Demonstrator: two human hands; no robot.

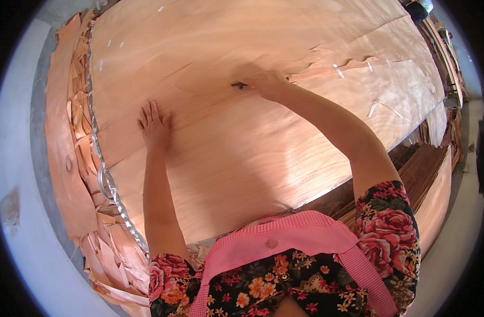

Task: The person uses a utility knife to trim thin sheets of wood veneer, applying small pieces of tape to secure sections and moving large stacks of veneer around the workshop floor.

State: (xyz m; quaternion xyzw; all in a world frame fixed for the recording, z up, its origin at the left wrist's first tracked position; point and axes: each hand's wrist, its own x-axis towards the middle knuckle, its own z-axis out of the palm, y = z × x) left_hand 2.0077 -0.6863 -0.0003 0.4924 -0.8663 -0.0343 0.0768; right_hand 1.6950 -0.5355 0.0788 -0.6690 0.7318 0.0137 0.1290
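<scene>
Large sheets of pale, light-brown wood veneer [236, 174] cover the work surface in front of me. My left hand [155, 124] lies palm down on the veneer at left of centre, its fingers spread. Further forward and to the right, my right hand [266, 82] grips a small dark tool [238, 85] held at the sheet's surface; its exact kind is hard to make out. A ragged, wavy veneer edge [353, 61] runs rightward beyond my right hand. Short pale strips [338, 71], perhaps tape, are stuck on the veneer at the upper left and right.
Torn veneer scraps [83, 127] and a long offcut [67, 174] lie along the left side, beside a pale wall [15, 158]. Darker stacked sheets [411, 169] show below the surface's right edge, and more edge pieces [443, 53] are piled at the far right.
</scene>
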